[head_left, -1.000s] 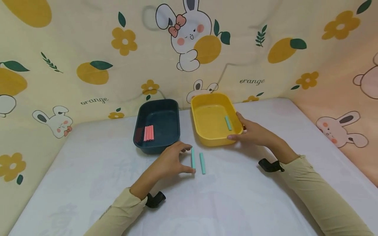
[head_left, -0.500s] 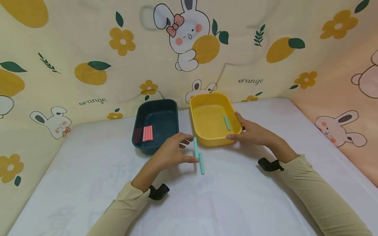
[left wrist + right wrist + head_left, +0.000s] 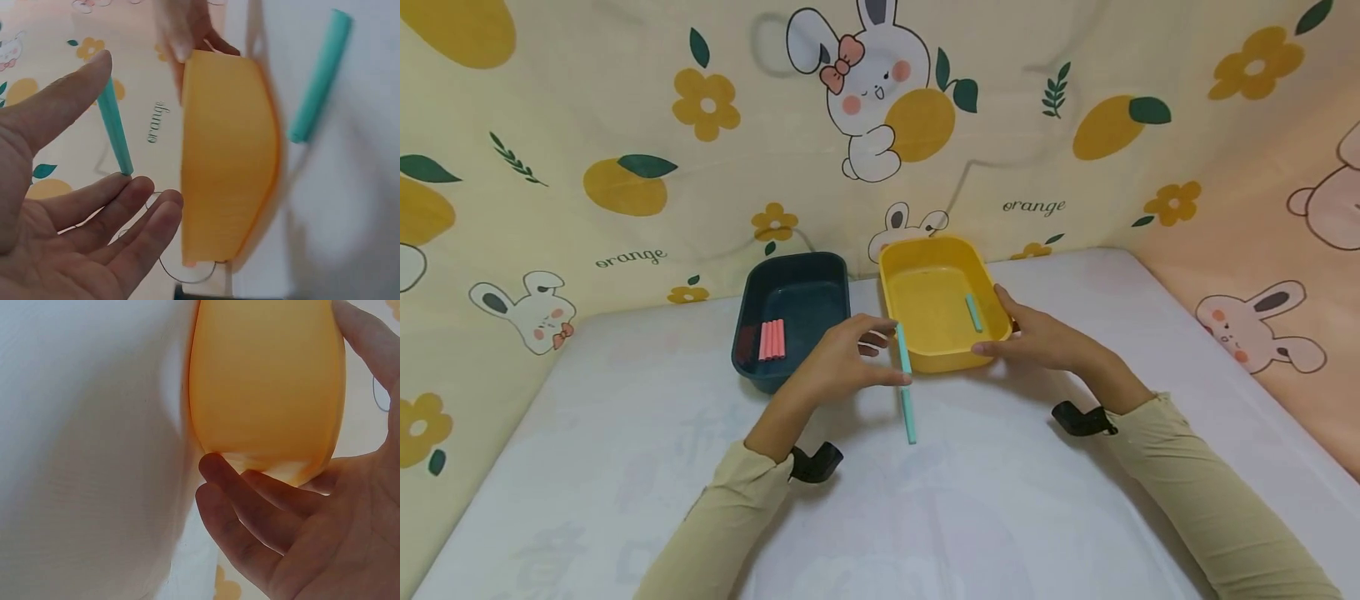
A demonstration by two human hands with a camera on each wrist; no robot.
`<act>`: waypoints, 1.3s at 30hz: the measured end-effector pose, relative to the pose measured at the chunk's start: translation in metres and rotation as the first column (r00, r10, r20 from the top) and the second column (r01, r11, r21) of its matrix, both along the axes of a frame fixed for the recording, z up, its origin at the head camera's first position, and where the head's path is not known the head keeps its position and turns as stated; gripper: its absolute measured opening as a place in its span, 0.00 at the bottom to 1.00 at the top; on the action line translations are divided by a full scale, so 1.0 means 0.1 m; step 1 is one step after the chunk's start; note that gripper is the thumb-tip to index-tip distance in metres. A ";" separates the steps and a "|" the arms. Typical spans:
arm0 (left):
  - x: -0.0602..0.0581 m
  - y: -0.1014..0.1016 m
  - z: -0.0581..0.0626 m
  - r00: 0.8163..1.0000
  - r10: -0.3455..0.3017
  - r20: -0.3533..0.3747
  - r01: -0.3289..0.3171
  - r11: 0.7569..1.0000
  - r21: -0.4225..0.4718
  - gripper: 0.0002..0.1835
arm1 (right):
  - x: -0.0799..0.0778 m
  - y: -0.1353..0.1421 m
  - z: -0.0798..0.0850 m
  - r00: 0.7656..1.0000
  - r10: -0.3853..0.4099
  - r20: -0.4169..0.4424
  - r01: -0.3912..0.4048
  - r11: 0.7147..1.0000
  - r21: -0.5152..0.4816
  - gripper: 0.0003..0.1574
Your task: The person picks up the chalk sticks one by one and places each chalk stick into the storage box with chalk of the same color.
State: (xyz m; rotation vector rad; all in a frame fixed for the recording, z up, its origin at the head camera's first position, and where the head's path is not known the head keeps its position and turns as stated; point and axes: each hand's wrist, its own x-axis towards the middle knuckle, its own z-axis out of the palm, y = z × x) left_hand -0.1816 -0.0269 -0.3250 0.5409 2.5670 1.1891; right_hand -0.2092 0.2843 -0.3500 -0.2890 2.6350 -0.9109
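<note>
A green chalk stick (image 3: 903, 346) is pinched end to end between thumb and fingertip of my left hand (image 3: 838, 362), just off the near left corner of the yellow tub (image 3: 943, 362). Its lower end overlaps in the head view with a second green chalk stick (image 3: 909, 418) lying on the table; the left wrist view shows that lying stick (image 3: 322, 75) well apart. My right hand (image 3: 1048, 337) grips the tub's near right corner, with the thumb at the front and the fingers along the side. Inside the tub lies another green chalk stick (image 3: 973, 312).
Left of the yellow tub stands a dark blue tub (image 3: 767, 382) with several pink chalk sticks (image 3: 772, 340) side by side in it. Both tubs are on a white-covered table (image 3: 1000, 500), close to a patterned cloth wall (image 3: 715, 183).
My left hand has lifted one green chalk stick from beside the other and carried it forward and slightly right, toward the yellow tub. My right hand keeps its grip on the tub.
</note>
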 end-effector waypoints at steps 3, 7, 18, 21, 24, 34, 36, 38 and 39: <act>-0.04 0.06 0.04 1.000 -0.025 -0.007 0.026 0.999 0.048 0.40 | 0.00 0.01 0.00 1.000 -0.002 -0.003 0.002 1.000 -0.001 0.75; -0.08 0.19 0.11 0.998 -0.060 0.011 0.058 0.989 0.134 0.39 | -0.01 0.02 -0.01 1.000 -0.001 -0.003 0.001 1.000 -0.017 0.74; -0.29 0.39 0.16 0.980 -0.113 0.165 0.030 0.899 0.437 0.31 | -0.04 0.01 -0.04 1.000 0.006 0.003 -0.006 1.000 -0.016 0.74; -0.37 0.37 0.12 0.982 -0.123 0.146 0.058 0.920 0.388 0.31 | -0.04 0.01 -0.03 1.000 0.001 0.007 -0.001 1.000 -0.013 0.75; -0.47 0.34 0.06 0.983 -0.099 0.155 0.038 0.934 0.356 0.32 | -0.04 0.02 -0.03 1.000 0.000 0.007 0.000 1.000 -0.001 0.75; -0.68 0.37 -0.07 0.987 -0.072 0.146 0.016 0.935 0.355 0.33 | -0.05 0.01 0.01 1.000 0.013 -0.006 -0.013 1.000 -0.022 0.74; -0.70 0.40 -0.11 0.988 -0.075 0.133 0.026 0.940 0.341 0.34 | -0.04 0.02 0.00 1.000 0.016 -0.003 -0.016 0.999 -0.030 0.74; -0.73 0.43 -0.14 0.990 -0.078 0.118 0.037 0.947 0.319 0.34 | -0.03 0.02 -0.01 1.000 0.016 -0.005 -0.016 0.999 -0.030 0.73; -0.73 0.44 -0.16 0.991 -0.074 0.111 0.037 0.952 0.305 0.35 | -0.03 0.02 -0.02 1.000 0.015 -0.005 -0.015 1.000 -0.026 0.73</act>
